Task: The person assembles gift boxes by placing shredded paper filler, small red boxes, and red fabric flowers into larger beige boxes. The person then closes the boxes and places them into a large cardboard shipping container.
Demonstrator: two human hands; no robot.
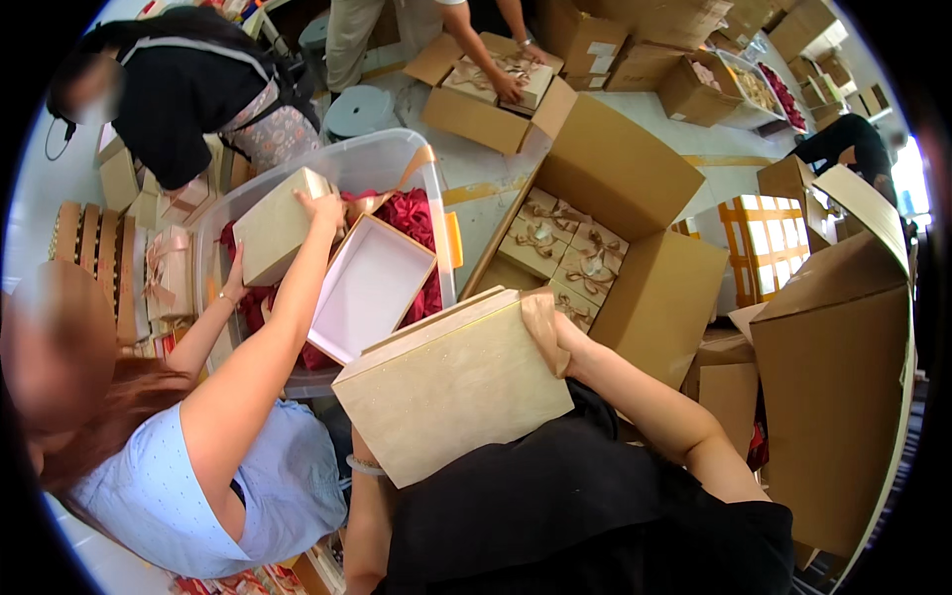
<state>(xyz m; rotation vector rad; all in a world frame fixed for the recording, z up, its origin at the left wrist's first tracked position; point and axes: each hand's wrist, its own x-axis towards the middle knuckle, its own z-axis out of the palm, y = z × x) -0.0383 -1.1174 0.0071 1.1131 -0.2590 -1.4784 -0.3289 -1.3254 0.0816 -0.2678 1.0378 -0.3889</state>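
Observation:
A large cream gift box (455,387) with gold flecks is tilted close in front of my body. My right hand (569,343) grips its right end, where a loose tan satin ribbon (545,327) hangs over the side. My left forearm (368,513), wearing a bracelet, reaches up behind the box, which hides my left hand. Just beyond it, an empty white-lined box tray (372,286) lies on dark red fabric flowers (416,216) in a clear plastic bin (379,145). Past my right hand, an open carton (632,163) contains several cream boxes (591,260) tied with tan bows.
A co-worker in light blue (216,483), close on my left, holds another cream box (286,223) over the bin. Two more people work farther away, one at an open carton (476,119). A tall carton (833,387) stands at my right; a blue-grey stool (359,110) sits beyond the bin.

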